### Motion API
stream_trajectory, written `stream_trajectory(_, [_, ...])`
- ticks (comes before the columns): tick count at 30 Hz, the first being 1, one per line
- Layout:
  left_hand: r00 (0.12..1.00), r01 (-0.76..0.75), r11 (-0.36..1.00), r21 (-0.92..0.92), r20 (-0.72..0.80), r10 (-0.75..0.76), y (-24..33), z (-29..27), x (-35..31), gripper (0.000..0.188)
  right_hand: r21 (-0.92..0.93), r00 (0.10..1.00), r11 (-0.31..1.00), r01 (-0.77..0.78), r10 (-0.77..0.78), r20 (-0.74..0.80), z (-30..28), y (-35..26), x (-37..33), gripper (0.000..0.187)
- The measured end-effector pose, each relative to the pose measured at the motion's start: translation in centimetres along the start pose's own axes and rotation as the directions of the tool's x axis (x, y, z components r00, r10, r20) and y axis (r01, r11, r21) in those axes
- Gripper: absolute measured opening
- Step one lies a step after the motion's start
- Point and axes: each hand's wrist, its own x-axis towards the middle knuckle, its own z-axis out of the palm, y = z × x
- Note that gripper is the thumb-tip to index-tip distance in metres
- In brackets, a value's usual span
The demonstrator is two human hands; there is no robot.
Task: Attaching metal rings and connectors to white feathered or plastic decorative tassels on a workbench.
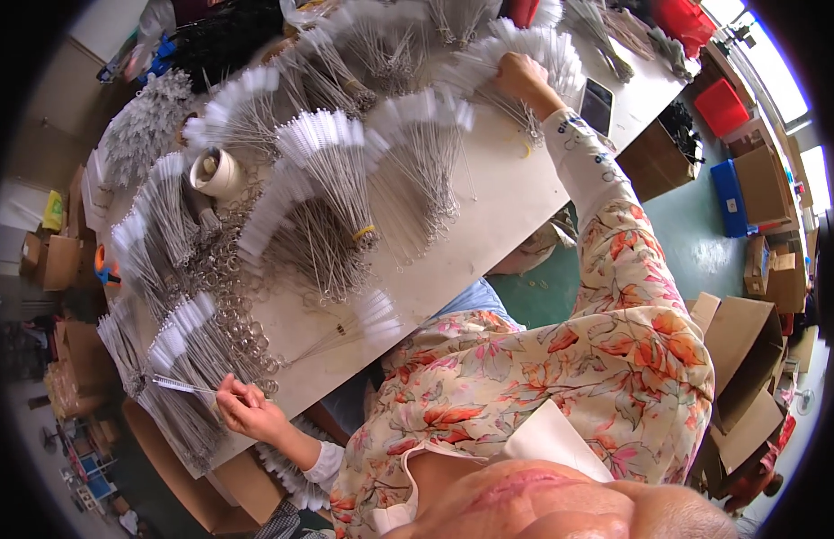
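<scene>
Between the fingers of my left hand [243, 410], at the near left of the table, is a straw brush [174, 384] with white bristles and a thin wire stem. Its bristle end points left, above other brushes lying there. My right hand [522, 77] reaches to the far right, its bent fingers down at a fanned pile of white brushes [561, 63]. What those fingertips hold is hidden. A bundle of brushes [323, 148] tied with a yellow band lies mid-table, on more loose brushes. A few separate brushes [374, 314] lie near the front edge.
Looped wire ends [242, 323] crowd the left side of the table [489, 211]. A white roll [216, 173] stands among the bundles. A dark flat phone-like device [597, 106] lies by my right wrist. Cardboard boxes [740, 359] and a blue crate [730, 199] stand at the right.
</scene>
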Motion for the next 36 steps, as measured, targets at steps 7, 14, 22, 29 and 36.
stream_trajectory(7, [0.956, 0.272, 0.9, -0.34, 0.206, -0.211, 1.2, 1.2, 1.4, 0.033, 0.276, 0.9, 0.91, 0.309, -0.186, -0.394, -7.4, 0.5, -2.1, 0.024])
stream_trajectory(14, [0.777, -0.03, 0.993, -0.115, 0.622, 0.096, 7.0, 11.8, -1.7, 0.025, 0.71, 0.751, 0.254, 0.657, -0.305, -0.585, -10.6, -9.9, -12.0, 0.016])
stream_trajectory(22, [0.744, -0.014, 0.993, -0.117, 0.662, 0.088, 6.2, 12.1, -3.7, 0.023, 0.947, 0.863, -0.186, 0.261, -0.395, -0.316, -11.9, -13.2, -16.9, 0.014])
stream_trajectory(29, [0.65, -0.641, 0.766, -0.046, 0.499, 0.574, 0.9, 14.2, -4.0, 0.025, 0.98, 0.65, -0.199, 0.022, -0.741, -0.165, -9.0, -19.6, -30.1, 0.023])
stream_trajectory(36, [0.501, -0.683, 0.726, -0.074, 0.676, 0.54, 4.5, 12.2, -3.6, 0.011, 0.882, 0.701, -0.275, -0.384, -0.709, 0.084, -4.9, -18.3, -29.7, 0.033])
